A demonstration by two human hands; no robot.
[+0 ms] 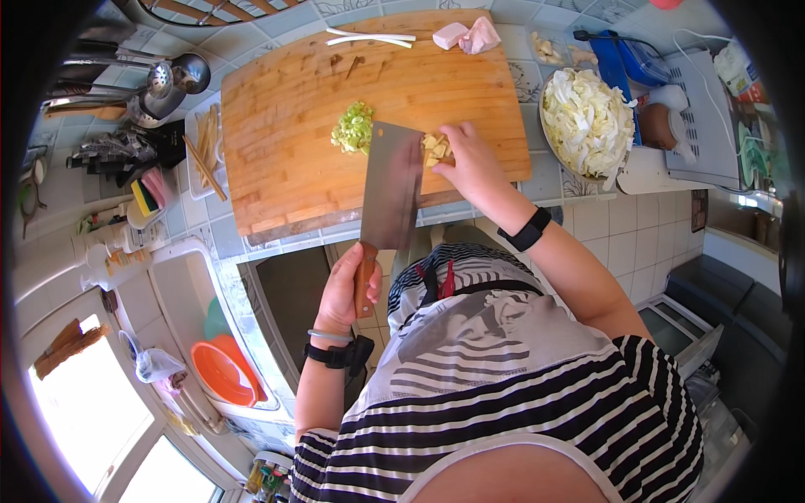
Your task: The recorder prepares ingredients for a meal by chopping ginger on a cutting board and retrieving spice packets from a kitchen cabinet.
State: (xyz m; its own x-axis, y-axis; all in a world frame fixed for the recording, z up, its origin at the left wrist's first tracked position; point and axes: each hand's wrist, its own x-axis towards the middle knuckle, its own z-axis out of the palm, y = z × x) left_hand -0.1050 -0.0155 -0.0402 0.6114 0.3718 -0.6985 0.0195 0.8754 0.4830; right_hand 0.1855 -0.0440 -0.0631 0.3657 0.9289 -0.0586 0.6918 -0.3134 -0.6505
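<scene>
My left hand (349,286) is closed round the wooden handle of a cleaver (393,185), whose broad steel blade reaches over the near edge of a wooden cutting board (283,126). Beside the blade, my right hand (464,154) has thumb and fingers apart around a small pile of chopped pale yellow pieces, perhaps ginger or garlic (435,149). Chopped green onion (353,128) lies on the board left of the blade. White stalks (371,39) and two pieces of pale pink raw meat (466,36) rest near the far edge.
A bowl of cut cabbage (586,122) stands right of the board. To the left are a tray with chopsticks (204,157), hanging ladles (188,72) and a knife block (166,143). The sink (182,270) at lower left holds an orange basin (227,371).
</scene>
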